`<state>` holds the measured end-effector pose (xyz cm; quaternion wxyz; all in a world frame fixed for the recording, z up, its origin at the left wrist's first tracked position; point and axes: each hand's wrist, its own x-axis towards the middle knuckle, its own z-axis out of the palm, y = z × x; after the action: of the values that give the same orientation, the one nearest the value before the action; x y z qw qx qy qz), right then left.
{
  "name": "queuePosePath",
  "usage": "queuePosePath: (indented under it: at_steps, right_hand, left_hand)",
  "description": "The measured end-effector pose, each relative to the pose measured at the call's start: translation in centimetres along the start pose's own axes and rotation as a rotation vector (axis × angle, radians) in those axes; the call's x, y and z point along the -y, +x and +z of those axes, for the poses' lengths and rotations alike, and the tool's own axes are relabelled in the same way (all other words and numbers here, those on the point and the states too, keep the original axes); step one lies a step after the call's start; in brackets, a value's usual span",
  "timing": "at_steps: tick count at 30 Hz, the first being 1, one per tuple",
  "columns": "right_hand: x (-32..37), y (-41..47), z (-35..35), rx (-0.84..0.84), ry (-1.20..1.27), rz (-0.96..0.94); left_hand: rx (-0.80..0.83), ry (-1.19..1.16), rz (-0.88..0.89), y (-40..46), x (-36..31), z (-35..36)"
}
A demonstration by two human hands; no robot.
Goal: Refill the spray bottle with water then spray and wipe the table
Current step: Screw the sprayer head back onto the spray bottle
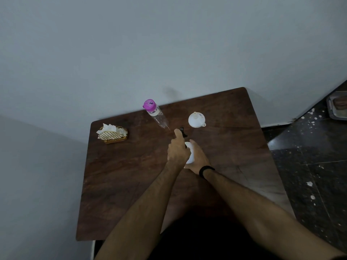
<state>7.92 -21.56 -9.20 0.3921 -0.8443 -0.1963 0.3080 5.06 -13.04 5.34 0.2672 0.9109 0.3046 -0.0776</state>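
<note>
A white spray bottle [189, 156] with a black trigger head [183, 132] stands near the middle of the brown table [131, 175]. My right hand [199, 158] wraps around the bottle's white body. My left hand [177, 149] grips the black head from the left, thumb pointing up along it. A clear water bottle [157, 117] with a purple cap stands behind them, to the left. A white funnel [196, 120] lies upside down on the table at the back right. A gold wire holder with white napkins [112, 135] sits at the back left.
The table stands against a pale wall at its far edge and left side. To the right is a dark speckled floor [309, 166]. A grey metal tray [338, 107] lies on the floor at the far right. My right wrist wears a black band [205, 170].
</note>
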Motion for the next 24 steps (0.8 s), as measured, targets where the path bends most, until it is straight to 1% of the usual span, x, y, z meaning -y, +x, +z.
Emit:
queuePosePath:
  at_steps: [3,5,11,14,18,21,24]
  right_hand:
    - [-0.3,-0.5,-0.3,-0.04,0.156,0.044]
    - [-0.7,-1.2,-0.7,-0.063,0.225,0.011]
    - [-0.8,-1.6,-1.8,-0.004,0.337,-0.074]
    - [-0.6,-1.7,-2.6,0.03,0.5,0.016]
    - [0.5,-1.5,-3.8,0.037,0.899,0.159]
    - [1.7,-1.1,-4.6,0.008,1.197,0.263]
    - [2.3,-0.6,-5.1,0.01,1.26,0.321]
  left_hand:
    - [0.01,-0.065,0.006,0.4,0.7,-0.3]
    - [0.025,-0.118,-0.008,0.9,1.3,-0.8]
    - [0.145,-0.291,-0.136,3.3,3.6,-3.2]
    - [0.192,-0.407,-0.188,4.4,4.4,-4.3]
    - [0.139,-0.57,-0.257,5.4,4.8,-5.4]
    - [0.152,-0.672,-0.332,5.3,4.7,-6.1]
    - [0.141,-0.722,-0.306,4.8,5.3,-5.9]
